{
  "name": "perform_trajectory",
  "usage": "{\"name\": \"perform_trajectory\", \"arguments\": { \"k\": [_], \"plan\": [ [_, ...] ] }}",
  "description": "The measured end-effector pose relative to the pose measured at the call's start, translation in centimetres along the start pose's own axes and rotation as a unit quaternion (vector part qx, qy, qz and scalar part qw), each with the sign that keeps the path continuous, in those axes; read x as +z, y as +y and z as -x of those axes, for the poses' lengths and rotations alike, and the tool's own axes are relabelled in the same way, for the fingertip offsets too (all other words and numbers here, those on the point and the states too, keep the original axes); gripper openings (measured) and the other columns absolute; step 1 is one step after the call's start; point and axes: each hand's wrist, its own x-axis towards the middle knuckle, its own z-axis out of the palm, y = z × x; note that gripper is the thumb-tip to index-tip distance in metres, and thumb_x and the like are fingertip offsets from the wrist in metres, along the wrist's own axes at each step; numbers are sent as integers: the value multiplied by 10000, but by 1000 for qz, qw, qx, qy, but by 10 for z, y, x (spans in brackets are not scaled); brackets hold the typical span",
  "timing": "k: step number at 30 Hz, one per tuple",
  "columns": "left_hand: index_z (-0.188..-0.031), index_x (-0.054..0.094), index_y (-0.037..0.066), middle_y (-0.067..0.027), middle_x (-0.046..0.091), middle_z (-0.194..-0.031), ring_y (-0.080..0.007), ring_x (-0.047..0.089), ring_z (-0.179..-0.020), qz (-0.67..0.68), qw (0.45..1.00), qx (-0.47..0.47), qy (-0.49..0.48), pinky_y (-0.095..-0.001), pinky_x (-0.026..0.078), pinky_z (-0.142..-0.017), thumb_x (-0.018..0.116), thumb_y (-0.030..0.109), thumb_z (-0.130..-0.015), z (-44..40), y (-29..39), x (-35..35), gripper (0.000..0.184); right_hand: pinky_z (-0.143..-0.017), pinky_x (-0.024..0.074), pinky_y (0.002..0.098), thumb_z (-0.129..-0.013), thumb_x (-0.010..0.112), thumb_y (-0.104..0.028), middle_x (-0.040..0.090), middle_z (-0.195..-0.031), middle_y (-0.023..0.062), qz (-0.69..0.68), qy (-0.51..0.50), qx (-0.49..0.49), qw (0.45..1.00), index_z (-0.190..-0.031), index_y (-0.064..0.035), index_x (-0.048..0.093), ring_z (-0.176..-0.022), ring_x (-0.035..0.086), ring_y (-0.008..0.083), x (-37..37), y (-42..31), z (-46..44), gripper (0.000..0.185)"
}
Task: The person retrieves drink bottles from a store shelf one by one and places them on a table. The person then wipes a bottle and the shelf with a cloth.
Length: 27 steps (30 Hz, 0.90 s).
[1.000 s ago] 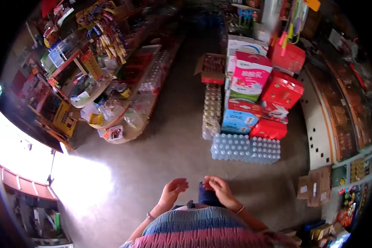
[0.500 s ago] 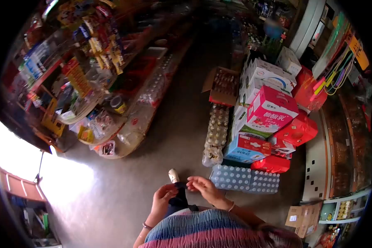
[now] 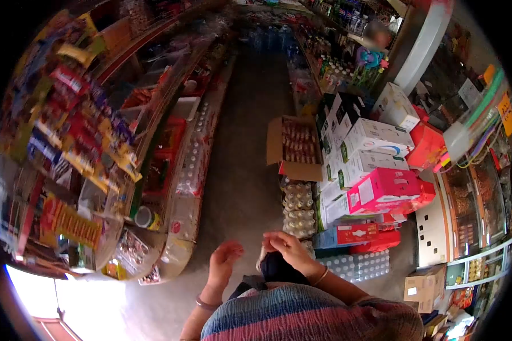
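Note:
My left hand (image 3: 224,262) is raised in front of my body, its fingers curved and apart with nothing between them. To its right my right hand (image 3: 290,250) hangs over my dark trouser leg (image 3: 279,269), fingers loosely bent and empty. A gap separates the two hands, and neither touches any goods. Beyond the right hand lie shrink-wrapped bottles (image 3: 358,266) on the floor, beside stacked cartons that include a pink box (image 3: 384,190).
An open carton (image 3: 298,149) of packed items stands on capped bottles (image 3: 298,209). Shelving with snacks (image 3: 77,227) and a long low display (image 3: 182,227) line the left. A floor aisle (image 3: 242,131) runs between. Cardboard boxes (image 3: 424,288) sit at lower right.
The view has moved forward along the aisle, so the shelves and cartons appear closer and lower. My hands have moved a little farther apart and remain empty.

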Motion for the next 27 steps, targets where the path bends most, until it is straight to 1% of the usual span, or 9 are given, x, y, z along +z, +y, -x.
{"name": "perform_trajectory", "arguments": {
  "k": [2,4,10,14,15,18,19,25,27],
  "plan": [
    [-1098,557,-25,-78,625,-978,-155,590,-913,14,999,-25,-19,-280,470,-835,555,-7,-865,-40,2,3,234,-815,493,293,-961,468,-157,629,-1010,100,7,1,70,998,-1160,15,534,-921,613,170,-8,8,-29,271],
    [-1121,552,-26,-88,625,-998,-163,598,-921,20,999,-39,-32,-283,471,-841,555,7,-874,-82,8,5,249,-820,493,296,-961,468,-167,630,-1016,112,22,-19,64,998,-1164,19,532,-939,614,189,-23,18,-68,283],
    [-1137,552,-13,-84,628,-1008,-155,598,-929,-83,994,-71,3,-276,470,-843,574,40,-871,-243,62,-1,273,-790,470,283,-958,476,-164,621,-953,94,-148,-68,-50,985,-1147,13,541,-859,589,158,-74,11,-240,267],
    [-1109,565,6,-60,617,-985,-141,587,-935,-107,994,-21,-13,-266,461,-843,590,58,-852,-344,112,3,264,-780,459,274,-955,476,-140,613,-927,68,-95,2,-36,995,-1140,7,544,-834,567,135,-95,-59,-345,247],
    [-1164,526,9,-108,606,-1041,-220,603,-957,-104,992,49,-42,-345,485,-848,576,117,-883,-372,102,-7,304,-782,460,274,-953,475,-133,613,-932,64,-95,17,-38,995,-1140,6,545,-842,568,133,-100,-78,-367,243],
    [-1152,539,10,-98,615,-1020,-216,603,-950,-117,992,26,-40,-338,488,-833,588,154,-884,-430,125,4,308,-791,463,274,-948,478,-114,615,-949,53,-98,25,-41,994,-1140,3,546,-859,572,132,-116,-98,-418,235],
    [-1157,535,0,-80,615,-995,-162,587,-944,-53,997,16,-46,-288,470,-831,537,49,-888,-448,126,9,273,-794,464,275,-947,479,-108,615,-955,50,-102,22,-44,994,-1140,2,547,-863,573,132,-123,-100,-433,233],
    [-1169,530,-8,-100,616,-1042,-192,592,-978,-39,993,-115,-7,-289,471,-844,533,59,-898,-563,114,1,279,-815,481,290,-938,486,-90,616,-974,52,-55,44,-18,997,-1153,-2,544,-904,585,147,-166,-104,-520,239],
    [-1162,535,-8,-99,617,-1037,-191,592,-970,-61,994,-85,-27,-295,468,-848,537,62,-897,-613,115,-3,274,-817,485,294,-938,486,-88,618,-975,55,-27,54,0,998,-1161,-4,542,-912,587,148,-182,-112,-559,244]
  ]
}}
